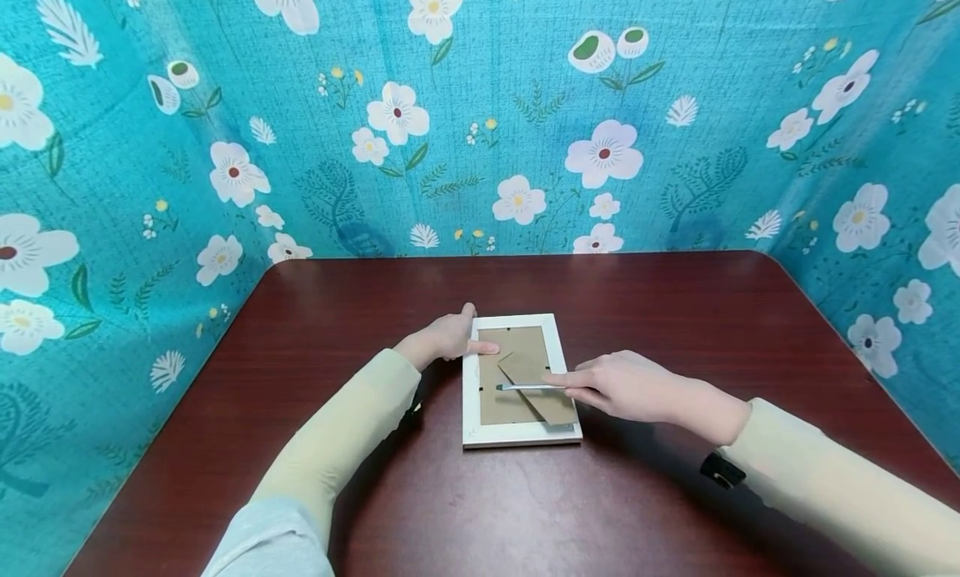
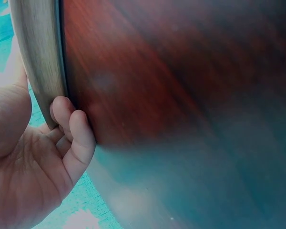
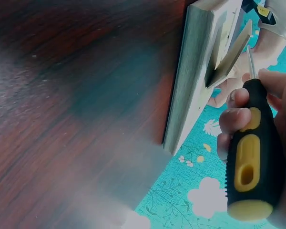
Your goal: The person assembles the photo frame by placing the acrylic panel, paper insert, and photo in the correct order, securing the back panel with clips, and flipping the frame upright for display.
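A white picture frame [image 1: 471,393] lies with its brown backboard [image 1: 517,343] facing up on the table. A stand leg [image 1: 534,408] tilts up from the backboard. My left hand [image 1: 448,335] grips the frame's left side, thumb over the backboard; in the left wrist view its fingers curl at the frame's edge [image 2: 40,52]. At the frame's right, my right hand [image 1: 630,385] holds a screwdriver with a black and yellow handle [image 3: 251,157]. Its metal shaft [image 1: 525,387] points left over the backboard; whether the tip touches anything, I cannot tell.
The dark red-brown wooden table [image 1: 337,310] has rounded far corners. Behind it and at both sides hangs a turquoise floral curtain [image 1: 480,143]. Small dark tabs [image 1: 481,388] sit along the inner edge of the frame.
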Available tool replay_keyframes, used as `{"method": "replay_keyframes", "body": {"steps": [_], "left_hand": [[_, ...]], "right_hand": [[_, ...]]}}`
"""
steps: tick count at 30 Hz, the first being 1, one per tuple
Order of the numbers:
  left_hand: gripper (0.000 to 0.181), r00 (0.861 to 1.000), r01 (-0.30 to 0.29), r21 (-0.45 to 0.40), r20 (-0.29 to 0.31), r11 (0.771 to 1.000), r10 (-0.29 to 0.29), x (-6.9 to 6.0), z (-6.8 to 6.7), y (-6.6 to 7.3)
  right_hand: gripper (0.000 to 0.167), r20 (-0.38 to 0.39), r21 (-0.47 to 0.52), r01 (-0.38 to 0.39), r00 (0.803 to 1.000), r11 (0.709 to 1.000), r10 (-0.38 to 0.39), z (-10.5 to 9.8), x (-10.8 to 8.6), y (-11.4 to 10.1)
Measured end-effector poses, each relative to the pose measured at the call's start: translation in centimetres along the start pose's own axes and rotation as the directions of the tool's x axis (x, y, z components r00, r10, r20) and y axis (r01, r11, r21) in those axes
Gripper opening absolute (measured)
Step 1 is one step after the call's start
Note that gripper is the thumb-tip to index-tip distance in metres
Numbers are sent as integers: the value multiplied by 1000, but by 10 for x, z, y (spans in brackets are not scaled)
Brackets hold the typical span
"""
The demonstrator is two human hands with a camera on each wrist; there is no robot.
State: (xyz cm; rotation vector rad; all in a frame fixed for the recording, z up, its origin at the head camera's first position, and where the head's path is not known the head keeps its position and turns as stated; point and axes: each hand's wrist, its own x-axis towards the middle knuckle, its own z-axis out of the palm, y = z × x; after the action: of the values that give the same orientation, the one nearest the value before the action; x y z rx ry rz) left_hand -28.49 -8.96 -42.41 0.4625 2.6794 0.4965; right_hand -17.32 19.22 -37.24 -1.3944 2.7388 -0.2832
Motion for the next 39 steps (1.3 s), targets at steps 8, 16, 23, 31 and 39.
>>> {"method": "replay_keyframes", "body": {"steps": [8, 16, 23, 31, 39], "left_hand": [[92, 1000, 9, 31, -15, 999, -8, 1, -3, 2], [94, 1000, 14, 56, -16, 998, -13, 1, -3, 3], [93, 1000, 19, 16, 7, 1000, -19, -1, -4, 5], [92, 999, 29, 1, 13, 1000, -29, 1, -2, 3], [93, 1000, 18, 22, 17, 1000, -19, -1, -1, 2]], "right_hand": [[52, -93, -273, 134, 982, 953, -165, -5, -13, 0], [41, -74, -159, 225, 968, 961, -238, -8, -19, 1], [38, -59, -168, 256, 961, 952, -269, -8, -18, -2], [38, -57, -183, 258, 961, 949, -272, -7, -18, -3], [34, -39, -275, 245, 963, 930, -266, -10, -17, -14]]}}
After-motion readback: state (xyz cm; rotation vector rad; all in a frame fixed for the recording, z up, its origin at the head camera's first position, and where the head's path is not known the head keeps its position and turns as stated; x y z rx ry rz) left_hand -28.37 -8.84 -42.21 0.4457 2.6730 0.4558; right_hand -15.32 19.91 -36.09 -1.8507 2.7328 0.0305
